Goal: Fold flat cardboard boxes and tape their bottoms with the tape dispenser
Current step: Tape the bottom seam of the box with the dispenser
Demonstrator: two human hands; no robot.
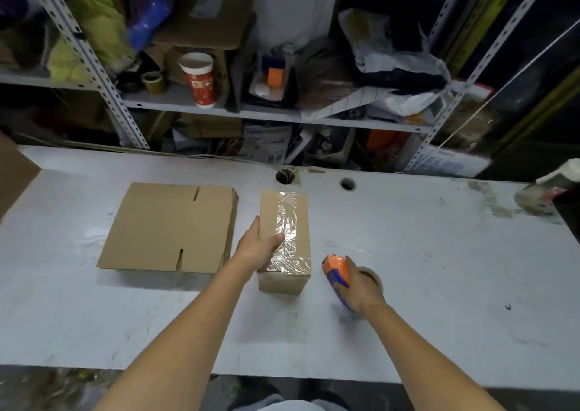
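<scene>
My right hand (361, 288) wraps the tape dispenser (336, 272), covering its handle and most of the roll; only the orange-and-blue nose shows. My left hand (255, 247) grips the box (295, 222), most fingers hidden down its left side. How many sheets the flat stack (166, 228) holds, I cannot tell. At the right edge of the table (439, 269), a blurred object (549, 188) is cut off.
</scene>
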